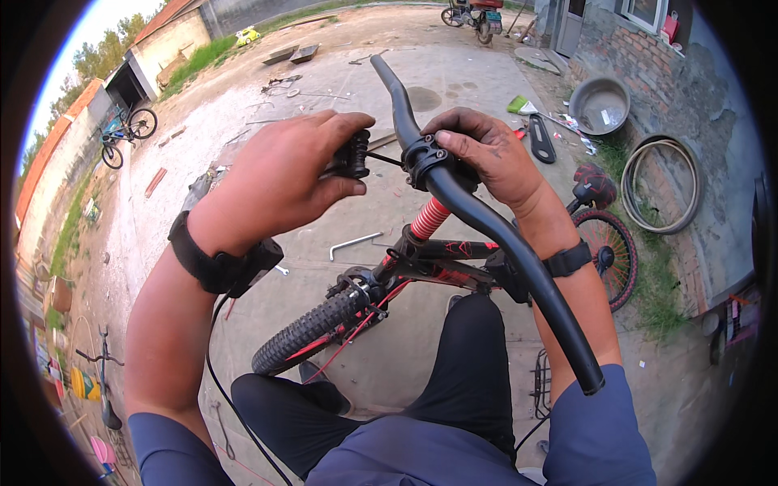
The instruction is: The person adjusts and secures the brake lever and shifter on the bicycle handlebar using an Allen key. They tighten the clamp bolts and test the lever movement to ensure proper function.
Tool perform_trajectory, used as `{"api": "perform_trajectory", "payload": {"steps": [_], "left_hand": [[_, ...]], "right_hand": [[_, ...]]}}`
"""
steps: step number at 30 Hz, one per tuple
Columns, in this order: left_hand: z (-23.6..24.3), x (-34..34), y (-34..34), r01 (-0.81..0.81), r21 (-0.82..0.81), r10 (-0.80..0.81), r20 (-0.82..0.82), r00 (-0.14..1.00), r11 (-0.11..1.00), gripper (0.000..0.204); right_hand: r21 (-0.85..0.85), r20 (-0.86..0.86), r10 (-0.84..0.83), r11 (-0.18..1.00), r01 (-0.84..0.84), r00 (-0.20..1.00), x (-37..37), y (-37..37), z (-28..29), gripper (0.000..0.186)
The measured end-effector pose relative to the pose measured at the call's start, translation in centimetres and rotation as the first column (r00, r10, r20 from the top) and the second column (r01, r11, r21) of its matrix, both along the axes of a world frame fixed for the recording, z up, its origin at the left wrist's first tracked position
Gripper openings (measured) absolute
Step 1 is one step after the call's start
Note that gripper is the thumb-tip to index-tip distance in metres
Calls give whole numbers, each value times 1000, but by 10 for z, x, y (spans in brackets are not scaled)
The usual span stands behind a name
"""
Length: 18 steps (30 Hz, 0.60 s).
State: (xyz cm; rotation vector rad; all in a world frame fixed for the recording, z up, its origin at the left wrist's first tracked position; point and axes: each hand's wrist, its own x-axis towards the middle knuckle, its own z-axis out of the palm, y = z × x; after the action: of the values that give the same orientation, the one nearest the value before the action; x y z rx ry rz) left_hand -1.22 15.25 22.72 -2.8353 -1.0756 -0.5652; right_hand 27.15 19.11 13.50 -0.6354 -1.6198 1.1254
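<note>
My left hand [279,174] is closed around the black ribbed body of a folding hex key set [355,154]. Its thin dark key [384,159] reaches to the bolts on the front of the handlebar stem [429,159]. My right hand [496,154] grips that stem from the other side, thumb and fingers curled over its clamp. Through the clamp runs a bare black handlebar [506,235], slanting from far left to near right. Below it are the bike's red ribbed steerer [429,217], the black and red frame [446,271] and the knobby front tyre [312,330].
An L-shaped wrench [355,245] lies on the concrete beyond the front wheel. To the right are the rear wheel [612,259], coiled tyres [663,185] and a grey basin [600,105] by the brick wall. Another bicycle [126,134] stands far left.
</note>
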Motion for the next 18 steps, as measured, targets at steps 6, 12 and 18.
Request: {"api": "perform_trajectory", "payload": {"steps": [6, 12, 18], "left_hand": [[-3, 22, -20, -129, -688, 422, 276, 864, 714, 63], [-9, 12, -17, -112, -554, 358, 358, 863, 825, 58], [-15, -10, -11, -109, -113, 124, 138, 983, 988, 58]], "right_hand": [[-21, 0, 10, 1000, -10, 1000, 2, -3, 1, 26], [-4, 3, -4, 1000, 4, 1000, 1, -4, 3, 26], [-6, -9, 2, 1000, -2, 1000, 0, -3, 1, 26]]}}
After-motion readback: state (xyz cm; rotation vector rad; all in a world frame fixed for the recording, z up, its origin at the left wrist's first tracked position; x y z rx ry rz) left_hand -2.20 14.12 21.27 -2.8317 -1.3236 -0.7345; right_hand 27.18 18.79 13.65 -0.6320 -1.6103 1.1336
